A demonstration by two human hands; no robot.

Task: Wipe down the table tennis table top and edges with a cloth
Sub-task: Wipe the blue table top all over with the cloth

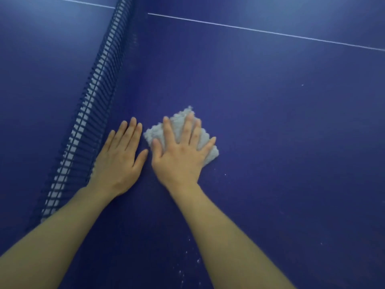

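Right hand (180, 152) flat, fingers spread, pressing cloth (179, 124); left hand (119, 157) flat on table (270, 122), fingers together.

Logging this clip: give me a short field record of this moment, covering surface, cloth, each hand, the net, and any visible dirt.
surface: blue table tennis table, white line across the far part
cloth: pale grey fluffy cloth, bunched, lying on the table right of the net
right hand: right hand flat on the cloth, fingers spread and straight, pressing it down
left hand: left hand flat on the bare table, beside the cloth, between cloth and net
net: dark net running diagonally at left
dirt: small white specks near the right forearm
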